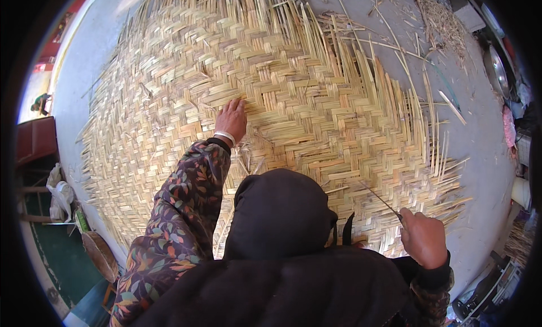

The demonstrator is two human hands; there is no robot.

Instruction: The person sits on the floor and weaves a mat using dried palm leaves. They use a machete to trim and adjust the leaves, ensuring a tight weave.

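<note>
One woven mat (316,95): left hand (231,119) flat, grip released; right hand (423,238) grasping one thin blade (383,201).

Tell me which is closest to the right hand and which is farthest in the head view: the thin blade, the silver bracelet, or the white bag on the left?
From the right hand:
1. The thin blade, gripped in that hand and pointing up-left over the woven mat.
2. The silver bracelet, on the left wrist near the mat's middle.
3. The white bag, far over at the left edge, off the mat.

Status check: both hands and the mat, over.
Left hand flat on woven mat. Right hand fisted around thin blade. Loose strips scattered beyond mat edge.
</note>
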